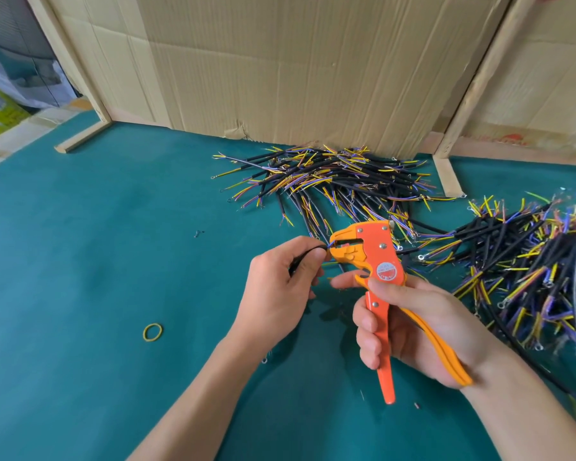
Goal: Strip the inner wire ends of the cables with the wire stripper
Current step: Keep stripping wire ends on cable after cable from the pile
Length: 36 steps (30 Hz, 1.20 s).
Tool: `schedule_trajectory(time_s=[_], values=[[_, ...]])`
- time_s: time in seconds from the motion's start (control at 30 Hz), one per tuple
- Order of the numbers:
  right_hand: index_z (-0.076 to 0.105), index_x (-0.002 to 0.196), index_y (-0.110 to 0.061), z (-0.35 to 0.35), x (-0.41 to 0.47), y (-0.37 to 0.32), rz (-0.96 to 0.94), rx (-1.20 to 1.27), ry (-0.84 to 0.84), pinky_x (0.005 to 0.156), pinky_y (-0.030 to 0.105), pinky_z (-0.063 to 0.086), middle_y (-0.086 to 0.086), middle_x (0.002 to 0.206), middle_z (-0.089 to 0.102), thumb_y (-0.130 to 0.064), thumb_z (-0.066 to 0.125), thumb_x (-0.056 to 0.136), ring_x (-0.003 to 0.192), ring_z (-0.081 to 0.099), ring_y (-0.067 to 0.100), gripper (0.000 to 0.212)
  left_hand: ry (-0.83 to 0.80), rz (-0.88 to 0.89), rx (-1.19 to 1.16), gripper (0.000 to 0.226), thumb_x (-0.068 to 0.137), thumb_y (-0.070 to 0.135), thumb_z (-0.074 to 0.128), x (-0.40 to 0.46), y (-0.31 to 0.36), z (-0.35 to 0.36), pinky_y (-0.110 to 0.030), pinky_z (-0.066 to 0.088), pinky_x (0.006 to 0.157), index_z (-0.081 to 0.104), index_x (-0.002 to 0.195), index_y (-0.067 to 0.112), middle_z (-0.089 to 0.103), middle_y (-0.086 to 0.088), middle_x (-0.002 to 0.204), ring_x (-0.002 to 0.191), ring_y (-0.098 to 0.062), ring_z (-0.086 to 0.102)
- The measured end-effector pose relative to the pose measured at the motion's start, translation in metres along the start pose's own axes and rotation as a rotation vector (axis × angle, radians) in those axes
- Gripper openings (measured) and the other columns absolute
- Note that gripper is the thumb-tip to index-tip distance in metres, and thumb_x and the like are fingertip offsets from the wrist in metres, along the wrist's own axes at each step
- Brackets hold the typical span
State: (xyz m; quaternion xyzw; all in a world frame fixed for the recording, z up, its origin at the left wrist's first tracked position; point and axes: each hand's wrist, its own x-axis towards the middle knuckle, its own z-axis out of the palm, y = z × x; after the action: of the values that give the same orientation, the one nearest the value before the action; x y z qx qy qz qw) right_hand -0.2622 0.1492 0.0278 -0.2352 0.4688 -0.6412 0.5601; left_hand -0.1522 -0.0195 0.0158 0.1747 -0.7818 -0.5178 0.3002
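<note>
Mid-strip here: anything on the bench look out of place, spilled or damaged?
Nothing serious. A yellow rubber band lies loose on the green mat, apart from both cable heaps. Small scraps dot the mat. The torn lower edge of the cardboard backing looks ragged.

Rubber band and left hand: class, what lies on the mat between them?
Nothing: in the head view, only bare green mat separates the yellow rubber band from the left hand.
</note>
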Motion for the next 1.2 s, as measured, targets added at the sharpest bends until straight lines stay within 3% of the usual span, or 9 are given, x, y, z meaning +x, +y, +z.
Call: schedule_trajectory(time_s=[0.17, 0.27, 0.4, 0.5, 0.63, 0.77, 0.9, 0.97, 1.2], values=[[0.048, 0.118, 0.015, -0.001, -0.002, 0.001, 0.019, -0.072, 0.058, 0.060, 0.040, 0.053, 0.017, 0.078, 0.060, -0.036, 0.046, 0.106, 0.064, 0.060, 0.030, 0.053, 0.001, 0.021, 0.056, 0.020, 0.104, 0.020, 0.055, 0.001, 0.000, 0.000, -0.025, 0.052, 0.054, 0.066, 0.087, 0.026, 0.063, -0.001, 0.085, 0.052, -0.016, 0.061], [0.047, 0.117, 0.017, 0.002, -0.001, -0.001, 0.025, -0.044, 0.051, 0.053, 0.035, 0.049, 0.011, 0.070, 0.055, -0.038, 0.050, 0.104, 0.055, 0.055, 0.023, 0.056, -0.055, -0.008, 0.003, 0.023, 0.105, 0.020, 0.051, 0.000, -0.001, 0.000, -0.030, 0.052, 0.049, 0.061, 0.085, 0.025, 0.066, 0.003, 0.072, 0.053, -0.023, 0.061], [0.066, 0.120, 0.002, 0.008, 0.001, -0.006, -0.032, 0.085, 0.071, 0.036, 0.022, 0.036, 0.004, 0.057, 0.036, -0.028, 0.065, 0.094, 0.036, 0.035, 0.013, 0.040, -0.067, -0.043, -0.010, 0.023, 0.102, 0.024, 0.053, 0.000, -0.002, 0.001, -0.021, 0.043, 0.046, 0.062, 0.082, 0.028, 0.057, 0.005, 0.060, 0.047, -0.012, 0.052], [0.069, 0.122, -0.001, 0.013, 0.002, -0.005, -0.034, 0.112, 0.088, 0.034, 0.020, 0.034, 0.003, 0.056, 0.036, -0.033, 0.062, 0.091, 0.034, 0.034, 0.011, 0.045, -0.071, -0.071, -0.078, 0.021, 0.099, 0.031, 0.054, 0.001, -0.002, 0.001, -0.021, 0.041, 0.046, 0.066, 0.082, 0.025, 0.056, 0.007, 0.059, 0.048, -0.010, 0.050], [0.070, 0.116, 0.001, 0.013, 0.001, -0.003, -0.041, 0.136, 0.087, 0.040, 0.026, 0.039, 0.009, 0.062, 0.047, -0.028, 0.077, 0.084, 0.040, 0.044, 0.017, 0.043, -0.055, -0.098, -0.125, 0.022, 0.100, 0.027, 0.057, 0.002, -0.002, 0.000, -0.020, 0.039, 0.050, 0.068, 0.082, 0.020, 0.054, 0.008, 0.058, 0.051, -0.010, 0.049], [0.070, 0.103, -0.002, 0.007, -0.002, -0.006, -0.059, 0.185, 0.076, 0.057, 0.043, 0.052, 0.024, 0.082, 0.059, -0.020, 0.092, 0.067, 0.061, 0.059, 0.033, 0.046, 0.075, -0.058, 0.046, 0.020, 0.097, 0.032, 0.059, 0.004, -0.003, -0.004, -0.023, 0.034, 0.054, 0.070, 0.083, 0.022, 0.048, 0.013, 0.055, 0.051, -0.009, 0.038], [0.069, 0.106, -0.002, 0.004, -0.004, -0.006, -0.022, 0.187, -0.008, 0.067, 0.049, 0.055, 0.028, 0.090, 0.063, -0.016, 0.088, 0.073, 0.072, 0.063, 0.039, 0.040, 0.239, 0.106, 0.329, 0.013, 0.098, 0.017, 0.065, 0.003, 0.001, -0.004, -0.017, 0.036, 0.060, 0.075, 0.090, 0.013, 0.059, 0.001, 0.071, 0.066, -0.015, 0.048], [0.069, 0.109, -0.001, 0.007, -0.003, -0.005, 0.001, 0.207, -0.056, 0.069, 0.050, 0.055, 0.029, 0.091, 0.064, -0.015, 0.084, 0.078, 0.073, 0.064, 0.040, 0.037, 0.285, 0.188, 0.385, 0.012, 0.096, 0.013, 0.065, 0.002, 0.001, -0.002, -0.019, 0.036, 0.060, 0.075, 0.092, 0.008, 0.056, -0.003, 0.072, 0.064, -0.015, 0.045], [0.068, 0.110, 0.000, 0.012, 0.001, -0.001, 0.036, 0.254, -0.073, 0.070, 0.049, 0.055, 0.028, 0.092, 0.064, -0.015, 0.082, 0.080, 0.074, 0.064, 0.039, 0.036, 0.265, 0.357, 0.518, 0.016, 0.097, 0.014, 0.061, -0.003, 0.003, 0.000, -0.037, 0.048, 0.055, 0.074, 0.097, 0.004, 0.055, -0.008, 0.078, 0.063, -0.030, 0.051]])
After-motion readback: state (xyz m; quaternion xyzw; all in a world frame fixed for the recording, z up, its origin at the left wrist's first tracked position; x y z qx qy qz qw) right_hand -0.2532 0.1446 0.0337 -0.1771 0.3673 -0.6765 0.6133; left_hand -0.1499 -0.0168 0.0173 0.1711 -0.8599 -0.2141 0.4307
